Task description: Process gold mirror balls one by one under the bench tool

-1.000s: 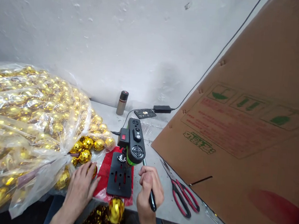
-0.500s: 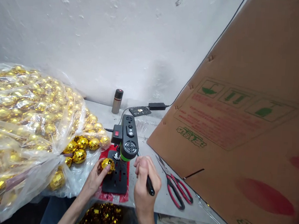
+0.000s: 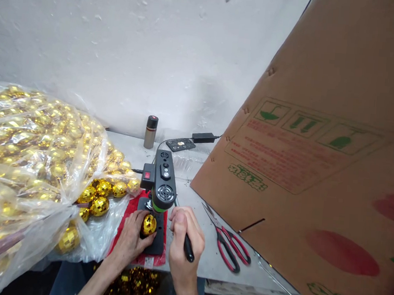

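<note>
My left hand (image 3: 134, 234) is closed around a gold mirror-faceted ball (image 3: 149, 224), fingers behind it and thumb in front. The ball is over the black base plate (image 3: 155, 245) of a small bench drill press (image 3: 164, 181), just below its head; I cannot tell whether the two touch. To the right of the drill press, my right hand (image 3: 187, 237) is wrapped around a black handle (image 3: 189, 249) whose end sticks out below the fist. A thin rod shows between this fist and the machine; the join is hidden. Red plastic (image 3: 122, 228) lies under the base.
A large clear bag (image 3: 39, 153) of gold balls fills the left, with loose balls (image 3: 99, 206) at its mouth. Red-handled scissors (image 3: 228, 247) lie right, beside a big cardboard box (image 3: 300, 174). Behind are a bottle (image 3: 151, 132), a phone-like slab (image 3: 181, 145) and a power adapter (image 3: 203, 137).
My left hand has moved the gold ball right and slightly nearer me, onto the middle of the base plate. My right hand keeps its grip on the handle. The view has shifted slightly.
</note>
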`<state>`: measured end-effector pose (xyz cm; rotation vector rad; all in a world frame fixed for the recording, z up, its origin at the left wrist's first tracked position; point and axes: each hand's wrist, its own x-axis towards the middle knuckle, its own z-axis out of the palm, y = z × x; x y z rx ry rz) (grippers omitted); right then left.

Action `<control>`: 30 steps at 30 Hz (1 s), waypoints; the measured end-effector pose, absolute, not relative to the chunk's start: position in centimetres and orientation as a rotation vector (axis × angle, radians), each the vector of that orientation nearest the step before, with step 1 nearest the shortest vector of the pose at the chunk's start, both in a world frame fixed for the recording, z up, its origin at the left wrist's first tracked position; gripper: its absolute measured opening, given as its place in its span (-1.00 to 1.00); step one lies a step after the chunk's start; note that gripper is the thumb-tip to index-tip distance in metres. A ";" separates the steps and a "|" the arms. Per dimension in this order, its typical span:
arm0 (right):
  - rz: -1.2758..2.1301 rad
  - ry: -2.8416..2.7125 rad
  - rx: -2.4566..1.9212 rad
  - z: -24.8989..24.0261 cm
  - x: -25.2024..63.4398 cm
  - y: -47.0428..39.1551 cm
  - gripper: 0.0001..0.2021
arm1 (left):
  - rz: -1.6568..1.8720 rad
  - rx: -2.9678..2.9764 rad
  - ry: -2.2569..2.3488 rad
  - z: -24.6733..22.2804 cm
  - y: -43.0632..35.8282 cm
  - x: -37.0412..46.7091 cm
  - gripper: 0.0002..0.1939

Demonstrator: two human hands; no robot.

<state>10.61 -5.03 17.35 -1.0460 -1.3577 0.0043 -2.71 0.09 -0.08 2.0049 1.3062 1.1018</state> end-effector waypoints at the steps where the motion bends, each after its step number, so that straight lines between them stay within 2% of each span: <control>1: 0.003 -1.362 -1.046 17.4 10.6 -5.1 -0.66 | 1.081 2.015 1.312 0.1 0.2 -2.6 -0.52; 8: 0.002 -1.386 -1.037 17.0 10.8 -5.3 -0.68 | 0.862 2.044 1.320 0.9 0.9 -1.9 -0.61; 17: -0.133 -1.418 -1.011 12.9 10.9 -5.3 -0.64 | 0.871 2.010 1.303 0.6 0.9 -1.8 -0.60; 30: -0.043 -1.326 -1.037 9.4 10.7 -5.4 -0.69 | 0.834 1.979 1.319 0.6 0.7 -1.7 -0.56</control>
